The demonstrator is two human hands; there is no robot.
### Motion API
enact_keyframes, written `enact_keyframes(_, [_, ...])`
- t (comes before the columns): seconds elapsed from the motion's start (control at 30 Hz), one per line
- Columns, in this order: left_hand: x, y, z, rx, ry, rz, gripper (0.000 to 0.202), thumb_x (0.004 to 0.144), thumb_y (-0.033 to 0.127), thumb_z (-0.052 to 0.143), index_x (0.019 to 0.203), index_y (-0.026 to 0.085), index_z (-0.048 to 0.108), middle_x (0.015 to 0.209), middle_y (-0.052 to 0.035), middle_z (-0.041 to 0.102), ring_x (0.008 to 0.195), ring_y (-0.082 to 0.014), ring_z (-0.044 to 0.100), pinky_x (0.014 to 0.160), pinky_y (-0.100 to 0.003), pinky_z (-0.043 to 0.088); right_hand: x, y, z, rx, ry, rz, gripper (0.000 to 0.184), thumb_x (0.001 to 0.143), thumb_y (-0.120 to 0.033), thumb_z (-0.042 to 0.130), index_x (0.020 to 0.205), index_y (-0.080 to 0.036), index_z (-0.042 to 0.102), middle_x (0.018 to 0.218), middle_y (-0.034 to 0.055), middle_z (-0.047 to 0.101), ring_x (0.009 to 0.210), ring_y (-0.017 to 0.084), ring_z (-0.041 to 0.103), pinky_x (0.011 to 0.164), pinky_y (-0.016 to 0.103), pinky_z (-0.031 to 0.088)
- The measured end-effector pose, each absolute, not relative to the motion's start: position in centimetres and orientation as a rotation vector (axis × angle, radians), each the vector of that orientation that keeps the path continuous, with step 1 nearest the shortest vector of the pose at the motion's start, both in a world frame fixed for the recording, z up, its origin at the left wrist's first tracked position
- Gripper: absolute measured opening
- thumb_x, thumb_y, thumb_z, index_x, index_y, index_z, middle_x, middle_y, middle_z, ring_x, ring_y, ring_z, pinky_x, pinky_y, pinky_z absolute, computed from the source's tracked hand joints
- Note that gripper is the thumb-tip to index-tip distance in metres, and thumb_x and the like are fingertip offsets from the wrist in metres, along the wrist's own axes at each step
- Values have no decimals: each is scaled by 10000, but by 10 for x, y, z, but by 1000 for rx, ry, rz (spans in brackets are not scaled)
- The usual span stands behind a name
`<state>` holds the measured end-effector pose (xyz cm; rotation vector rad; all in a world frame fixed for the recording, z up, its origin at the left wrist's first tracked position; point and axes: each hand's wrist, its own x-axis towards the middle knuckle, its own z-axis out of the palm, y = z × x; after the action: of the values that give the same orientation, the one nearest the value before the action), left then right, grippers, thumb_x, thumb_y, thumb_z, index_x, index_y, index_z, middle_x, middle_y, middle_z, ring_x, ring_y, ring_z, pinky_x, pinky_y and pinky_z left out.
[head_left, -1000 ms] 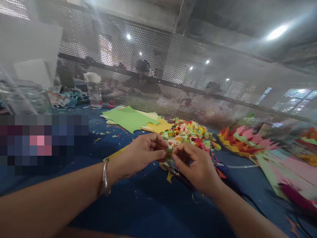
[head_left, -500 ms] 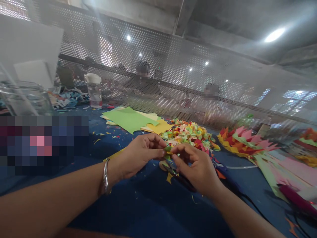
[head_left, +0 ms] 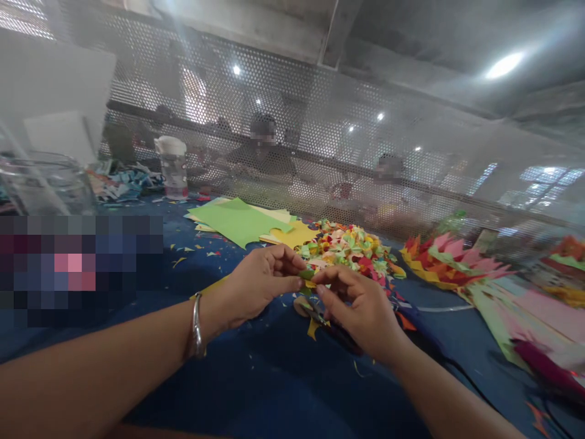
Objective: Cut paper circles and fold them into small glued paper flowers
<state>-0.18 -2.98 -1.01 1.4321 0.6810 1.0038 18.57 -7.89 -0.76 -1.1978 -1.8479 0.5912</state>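
Pinching green-yellow paper (head_left: pixel 308 276), left fingers (head_left: pixel 289 285); right fingers (head_left: pixel 333 300) touching it, grip unclear; scrap pile (head_left: pixel 351 242), green sheet (head_left: pixel 237 221) beyond

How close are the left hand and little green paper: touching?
Touching: the head view shows the left hand pinching one end of the little green paper.

My left fingers (head_left: pixel 290 284) pinch small green-and-yellow piece (head_left: pixel 308 274); my right fingers (head_left: pixel 328 299) at its other end. Silver bangle (head_left: pixel 196 326) on my left wrist (head_left: pixel 210 314). On blue worktop (head_left: pixel 274 390) beyond: multicoloured scrap heap (head_left: pixel 351 244), green sheet (head_left: pixel 235 219) to its left, petal-like paper pieces (head_left: pixel 452 256) to its right. White-topped cup (head_left: pixel 175 169) near perforated screen (head_left: pixel 320 100).
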Motion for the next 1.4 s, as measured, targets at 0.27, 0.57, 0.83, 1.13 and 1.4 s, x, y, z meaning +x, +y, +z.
enact_keyframes(0.27, [-2, -28, -12, 1553, 629, 1013, 209, 689, 96, 715, 854, 152, 599, 784, 18, 658, 750, -113, 622, 726, -255, 475, 186, -77, -8, -1165, -1809, 671, 82, 889, -269, 590, 902, -189, 606, 720, -22, 594, 515, 98, 561, 511, 236, 456])
enact_keyframes(0.57, [-1, -30, -17, 1631, 558, 1045, 237, 705, 182, 738, 891, 165, 592, 835, 3, 637, 776, -136, 633, 739, -281, 504, 184, -75, -8, -1155, -1728, 758, 144, 883, -323, 641, 859, -197, 576, 661, -52, 561, 481, 75, 524, 472, 209, 435])
enact_keyframes(0.83, [-3, -39, -3, 1569, 582, 1035, 51, 805, 199, 675, 845, 183, 648, 727, 16, 655, 720, -129, 630, 702, -251, 496, 186, -76, -8, -1127, -1698, 791, 161, 871, -328, 666, 846, -197, 576, 656, -53, 565, 465, 71, 515, 445, 205, 431])
enact_keyframes(1.13, [-3, -33, -13, 1620, 555, 1013, 109, 816, 224, 675, 903, 165, 644, 790, -6, 671, 728, -139, 636, 716, -276, 502, 186, -75, -8, -1119, -1721, 799, 179, 870, -342, 668, 833, -193, 574, 646, -55, 542, 470, 70, 494, 443, 199, 427])
enact_keyframes(1.4, [-2, -33, -15, 1560, 572, 977, 186, 774, 234, 726, 912, 165, 623, 783, -1, 670, 719, -132, 642, 701, -269, 520, 185, -76, -9, -1152, -1748, 745, 192, 875, -348, 653, 784, -200, 572, 619, -58, 519, 476, 78, 501, 441, 199, 440])
